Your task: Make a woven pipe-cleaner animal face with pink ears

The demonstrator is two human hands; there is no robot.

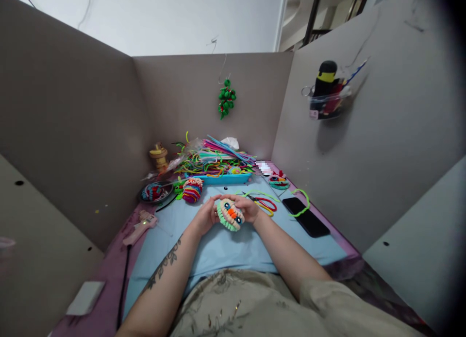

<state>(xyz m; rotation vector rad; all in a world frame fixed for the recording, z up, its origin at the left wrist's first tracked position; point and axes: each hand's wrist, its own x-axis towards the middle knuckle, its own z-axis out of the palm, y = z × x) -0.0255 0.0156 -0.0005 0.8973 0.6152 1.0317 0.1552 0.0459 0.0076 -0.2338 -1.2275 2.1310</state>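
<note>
Holding the fuzzy round piece (230, 214) in both hands, above the blue cover (233, 257) on the table.
Your left hand (208, 215) has its grip pinched on the piece's left edge; your right hand (249, 209) has its grip closed on the upper right edge. Piece is peach and mint green, orange in the middle, blue-and-black eyes facing up at you. Scissors (268, 206) with red and yellow handles lie just beside your right hand; black phone (309, 221) further right, light-green stem (308, 199) looped partly over it. Striped bundle (192, 190) sits beyond your left hand, near the round dish (156, 193). Blue tray (225, 178) behind, heaped with colored stems (214, 157). Pink glue gun (140, 228) is on the left side, white box (86, 298) nearer you.
</note>
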